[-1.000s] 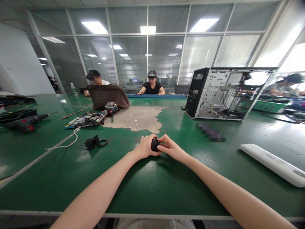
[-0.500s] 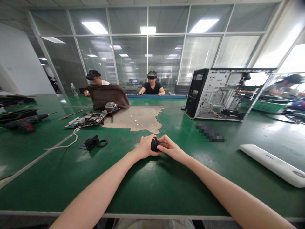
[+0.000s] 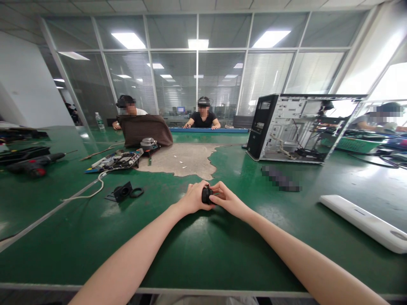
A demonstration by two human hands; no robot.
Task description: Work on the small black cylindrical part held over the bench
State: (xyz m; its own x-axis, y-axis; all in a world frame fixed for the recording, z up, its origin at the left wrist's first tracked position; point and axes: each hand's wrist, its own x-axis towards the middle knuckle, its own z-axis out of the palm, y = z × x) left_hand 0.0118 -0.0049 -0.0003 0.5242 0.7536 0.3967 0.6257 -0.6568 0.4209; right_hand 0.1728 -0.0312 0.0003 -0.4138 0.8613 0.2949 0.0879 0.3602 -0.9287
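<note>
A small black rounded part (image 3: 206,195), possibly a lens, is held between my hands just above the green table (image 3: 203,258). My left hand (image 3: 194,198) is wrapped round its left side. From the right, the fingertips of my right hand (image 3: 226,200) pinch its edge. My fingers hide much of the part. To the left of my hands lie a black square-plated piece with a round opening (image 3: 122,193) and a black ring (image 3: 137,192).
An opened computer case (image 3: 295,129) stands at the back right, with a long white device (image 3: 362,222) nearer. At left are a circuit board (image 3: 114,161), a power drill (image 3: 34,166) and a brown cloth-covered object (image 3: 144,130). Other people sit across the table.
The view has tipped up very slightly, so everything sits a little lower. My hands keep the same hold on the black part.
</note>
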